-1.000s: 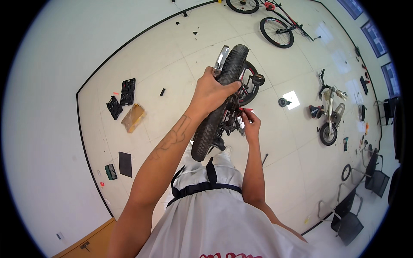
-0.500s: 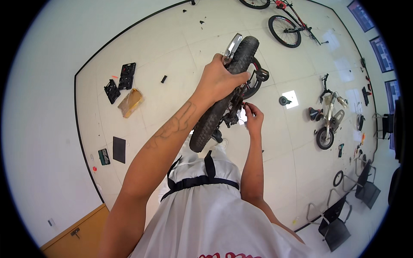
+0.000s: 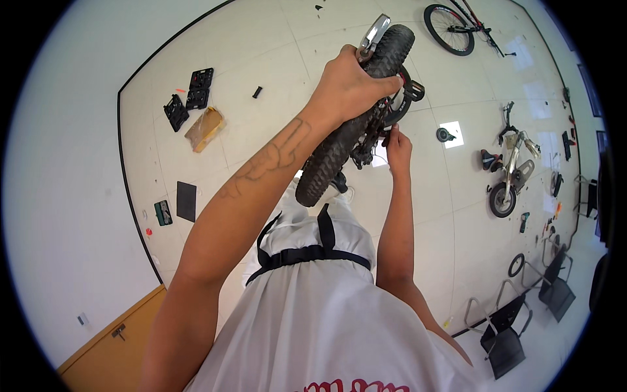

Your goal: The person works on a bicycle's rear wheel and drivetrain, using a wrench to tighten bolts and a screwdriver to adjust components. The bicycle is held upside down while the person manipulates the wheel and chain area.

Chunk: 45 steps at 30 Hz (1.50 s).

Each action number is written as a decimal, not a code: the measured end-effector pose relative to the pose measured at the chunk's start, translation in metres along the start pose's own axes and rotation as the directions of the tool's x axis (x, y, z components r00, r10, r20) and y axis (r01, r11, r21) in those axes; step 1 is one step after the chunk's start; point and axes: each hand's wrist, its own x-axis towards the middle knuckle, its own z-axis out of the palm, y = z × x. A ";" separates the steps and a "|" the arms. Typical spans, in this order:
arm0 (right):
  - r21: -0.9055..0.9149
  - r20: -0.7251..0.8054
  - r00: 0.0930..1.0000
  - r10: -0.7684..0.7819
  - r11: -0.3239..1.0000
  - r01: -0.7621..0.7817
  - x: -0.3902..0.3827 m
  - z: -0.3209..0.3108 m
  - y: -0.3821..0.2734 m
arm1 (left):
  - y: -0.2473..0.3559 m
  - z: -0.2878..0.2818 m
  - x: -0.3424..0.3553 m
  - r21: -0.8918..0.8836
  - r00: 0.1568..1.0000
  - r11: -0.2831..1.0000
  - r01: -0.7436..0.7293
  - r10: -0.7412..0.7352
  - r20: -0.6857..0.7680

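A bicycle wheel with a thick, knobbly black tyre (image 3: 326,162) stands in front of me, seen along its tread and leaning to the right at its far end. My left hand (image 3: 349,88) is closed across the tyre, thumb on the right side, fingers on the left beside a shiny silver metal part (image 3: 374,38). Right of the tyre are dark drivetrain parts (image 3: 363,151), a black pedal (image 3: 417,90) and a second wheel partly hidden behind. My right hand (image 3: 399,151) is closed by these parts, fingertips together; what they hold is hidden.
Left on the tiled floor lie an open black tool case (image 3: 199,88), a yellowish wrapped package (image 3: 204,130) and a dark flat panel (image 3: 186,201). Right are a small partly dismantled scooter (image 3: 513,173) and chairs (image 3: 504,333). Another bicycle (image 3: 450,29) lies at the far right.
My right hand has moved up along the drivetrain parts, nearer the second wheel. My left hand keeps its grip on the tyre. The whole view has shifted slightly.
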 end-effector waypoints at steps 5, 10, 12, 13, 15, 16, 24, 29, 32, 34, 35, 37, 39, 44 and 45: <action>0.394 -0.009 1.000 0.024 0.919 -0.019 -0.028 -0.011 -0.045 | -0.001 -0.001 -0.001 -0.014 1.000 0.999 0.029 -0.029 0.003; 0.404 0.077 0.997 0.024 0.913 -0.053 -0.034 -0.009 -0.032 | 0.002 -0.004 -0.002 0.008 0.999 0.999 0.045 -0.045 0.006; 0.308 0.103 0.989 0.104 0.942 -0.131 -0.025 -0.008 -0.015 | 0.002 -0.002 0.001 -0.008 1.000 1.000 0.028 -0.028 0.010; 0.259 0.122 0.982 0.145 0.950 -0.173 -0.024 -0.006 -0.016 | 0.000 -0.003 0.001 -0.017 1.000 1.000 0.021 -0.021 0.004; 0.234 0.084 0.985 0.150 0.958 -0.166 -0.026 -0.006 -0.017 | -0.003 -0.005 0.002 -0.014 1.000 1.000 0.019 -0.019 -0.002; 0.219 0.065 0.986 0.154 0.962 -0.165 -0.031 -0.009 -0.023 | -0.003 -0.006 0.001 -0.003 1.000 1.000 0.026 -0.026 -0.003; 0.251 0.073 0.997 0.029 0.967 -0.047 -0.017 -0.015 -0.019 | 0.003 -0.008 0.001 -0.023 1.000 1.000 0.020 -0.019 0.018; 0.271 0.087 0.996 0.034 0.961 -0.057 -0.028 -0.016 -0.061 | -0.002 -0.009 0.002 0.021 0.997 0.997 0.072 -0.072 0.001; 0.341 0.006 0.995 -0.096 0.936 0.088 -0.028 -0.010 -0.046 | -0.003 -0.008 0.004 -0.015 0.997 0.998 0.067 -0.066 0.027; 0.145 0.049 0.998 -0.040 0.989 0.032 -0.021 -0.011 -0.040 | -0.002 -0.011 0.004 -0.016 0.999 0.999 0.050 -0.050 0.020; 0.043 0.065 0.998 -0.008 0.999 0.006 -0.018 -0.013 -0.039 | -0.002 -0.011 0.005 -0.019 0.999 0.999 0.042 -0.041 0.018; 0.201 0.115 0.984 0.134 0.967 -0.155 -0.019 -0.012 -0.039 | -0.006 -0.011 0.006 -0.028 0.999 0.999 0.039 -0.038 0.015; 0.263 0.101 0.981 0.163 0.947 -0.184 -0.020 -0.010 -0.029 | -0.007 -0.010 0.007 -0.015 0.999 0.999 0.035 -0.035 0.007; 0.319 0.051 0.998 -0.024 0.948 0.007 -0.031 -0.003 -0.030 | -0.002 -0.013 0.004 -0.011 0.998 0.998 0.055 -0.055 0.013; 0.329 0.062 0.998 -0.017 0.944 -0.004 -0.030 -0.004 -0.026 | -0.002 -0.013 0.004 0.000 0.999 0.999 0.049 -0.049 0.013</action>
